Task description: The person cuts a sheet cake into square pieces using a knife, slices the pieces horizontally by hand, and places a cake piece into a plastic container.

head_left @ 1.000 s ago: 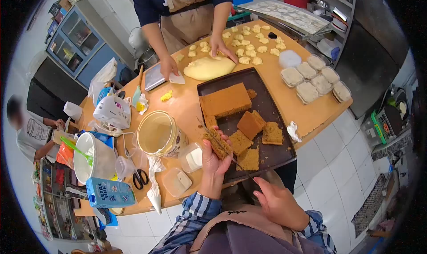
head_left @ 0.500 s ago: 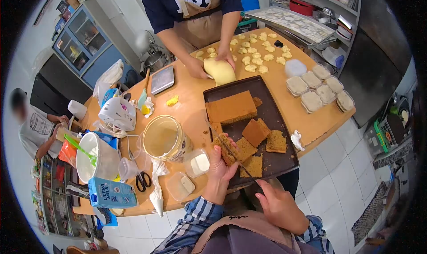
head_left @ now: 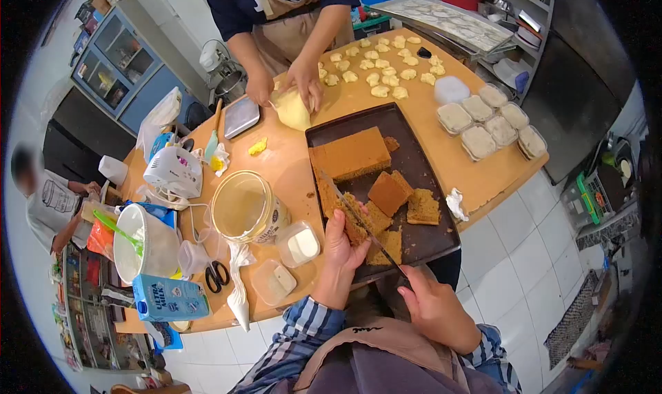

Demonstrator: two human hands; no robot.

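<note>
One cake piece (head_left: 352,230) is clamped in the fingers of the left hand (head_left: 340,259), over the near left corner of the dark tray (head_left: 415,158), while the fingers of the right hand (head_left: 440,311), just off the tray's near edge, are wrapped around a knife (head_left: 376,241) whose blade lies against the piece. If it slipped, that blade could nick the left thumb or fingertips, which sit close beside it; too hard a squeeze might crumble the cake. Just beyond the tray's far left corner, a co-worker's hands (head_left: 303,82) bunch dough (head_left: 293,115) that stretched longer a second ago.
</note>
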